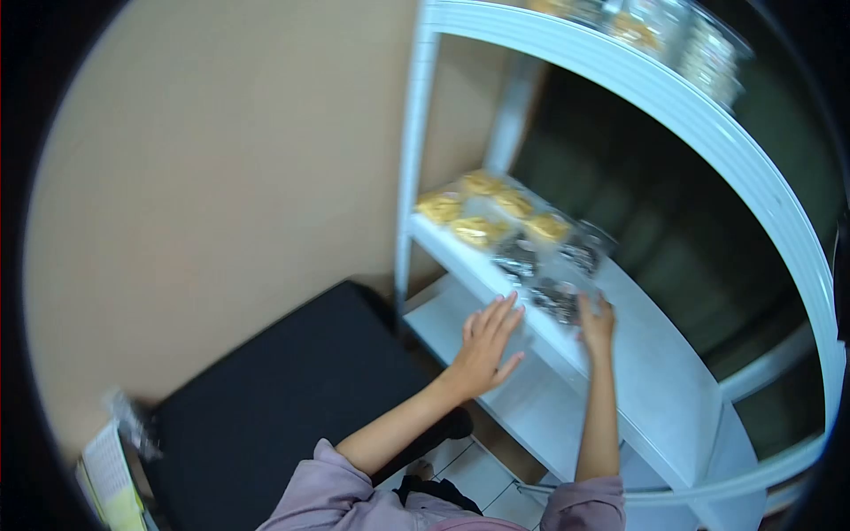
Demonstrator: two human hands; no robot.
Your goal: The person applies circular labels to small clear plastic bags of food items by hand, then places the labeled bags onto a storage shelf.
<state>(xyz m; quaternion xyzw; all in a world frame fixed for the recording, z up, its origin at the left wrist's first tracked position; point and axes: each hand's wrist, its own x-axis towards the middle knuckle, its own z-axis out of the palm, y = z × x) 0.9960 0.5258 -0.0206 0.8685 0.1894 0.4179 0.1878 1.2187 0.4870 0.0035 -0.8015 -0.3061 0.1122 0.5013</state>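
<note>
My left hand (486, 346) is open, its fingers spread near the front edge of the white shelf (660, 358), holding nothing. My right hand (598, 324) is at the right side of a clear plastic bag with dark contents (555, 302), gripping its edge between thumb and fingers. Blur hides the exact contact. Behind that bag lie another dark-filled bag (580, 257) and, to the left, a further dark-filled bag (516, 258). Several clear bags with yellow contents (479, 232) fill the shelf's left end.
More clear packs (642, 31) stand on the upper shelf (611, 57). A lower white shelf board (522, 416) sits below. To the left is a black flat-topped piece of furniture (292, 389), with a crumpled clear bag (135, 423) and papers (111, 478) beside it.
</note>
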